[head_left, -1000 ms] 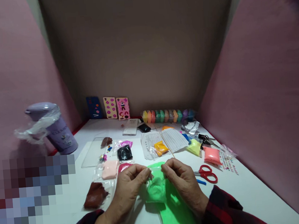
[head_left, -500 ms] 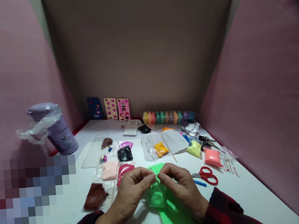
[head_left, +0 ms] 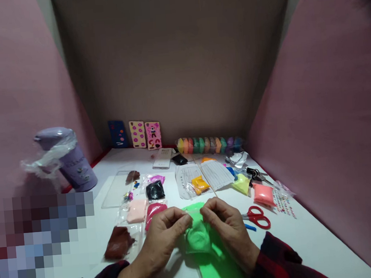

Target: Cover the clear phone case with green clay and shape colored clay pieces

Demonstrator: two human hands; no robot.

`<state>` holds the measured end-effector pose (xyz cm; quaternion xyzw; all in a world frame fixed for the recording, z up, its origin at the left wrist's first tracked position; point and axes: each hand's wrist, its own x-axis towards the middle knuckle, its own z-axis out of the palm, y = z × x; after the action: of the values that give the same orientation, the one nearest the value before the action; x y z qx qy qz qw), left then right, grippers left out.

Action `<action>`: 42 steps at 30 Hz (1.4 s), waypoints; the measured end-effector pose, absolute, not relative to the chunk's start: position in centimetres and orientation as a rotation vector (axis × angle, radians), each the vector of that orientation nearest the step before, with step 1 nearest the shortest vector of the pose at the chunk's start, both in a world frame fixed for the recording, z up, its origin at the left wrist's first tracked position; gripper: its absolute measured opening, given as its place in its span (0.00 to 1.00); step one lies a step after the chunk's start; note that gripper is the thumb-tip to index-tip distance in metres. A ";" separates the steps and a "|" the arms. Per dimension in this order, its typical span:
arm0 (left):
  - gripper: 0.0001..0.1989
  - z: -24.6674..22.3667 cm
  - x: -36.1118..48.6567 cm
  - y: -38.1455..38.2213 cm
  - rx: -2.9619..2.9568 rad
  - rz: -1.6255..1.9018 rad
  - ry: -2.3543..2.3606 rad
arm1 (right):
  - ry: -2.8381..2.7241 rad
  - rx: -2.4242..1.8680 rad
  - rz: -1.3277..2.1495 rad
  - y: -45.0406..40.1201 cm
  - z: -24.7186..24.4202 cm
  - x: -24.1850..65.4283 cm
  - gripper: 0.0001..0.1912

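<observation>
A small clear bag with green clay (head_left: 198, 240) hangs upright between my hands. My left hand (head_left: 164, 237) pinches its upper left edge between thumb and forefinger. At the upper right edge, my right hand (head_left: 230, 229) grips it the same way. Below and behind the bag lies a bright green clay-covered slab (head_left: 219, 269), partly hidden by the bag and my right hand. Red-handled scissors (head_left: 258, 217) and a blue stick-like thing (head_left: 250, 227) rest just right of my right hand. A crimson clay packet (head_left: 153, 214) sits beside my left hand.
Brown clay (head_left: 119, 242), pale pink clay (head_left: 136, 211) and black clay (head_left: 155, 190) lie at left. Printed paper (head_left: 218, 173) with an orange packet (head_left: 200, 184) is ahead. A coral packet (head_left: 263, 194) lies right. A purple tumbler (head_left: 75, 165) stands far left; decorated phone cases (head_left: 137, 134) lean behind.
My hands have moved slightly apart, with the right one shifting right. The bag's top edge is now spread wider between them, and the bag sits slightly higher.
</observation>
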<state>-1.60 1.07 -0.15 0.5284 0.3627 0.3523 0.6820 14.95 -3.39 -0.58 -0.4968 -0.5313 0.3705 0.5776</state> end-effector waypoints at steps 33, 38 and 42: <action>0.14 0.3 -1.5 0.8 1.248 0.685 0.698 | -1.030 -1.169 0.926 -2.8 -0.7 14.9 0.19; 0.11 0.5 -1.4 0.6 1.215 0.690 0.632 | -1.052 -1.145 0.935 -2.9 -0.7 14.9 0.18; 0.12 0.0 -1.4 1.0 1.168 0.742 0.694 | -1.102 -1.121 1.007 -3.1 -0.7 14.9 0.18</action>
<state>-1.44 0.98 0.02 0.5273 0.3135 0.3349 0.7152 14.91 -3.06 -0.68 -0.4827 -0.4742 0.4336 0.5951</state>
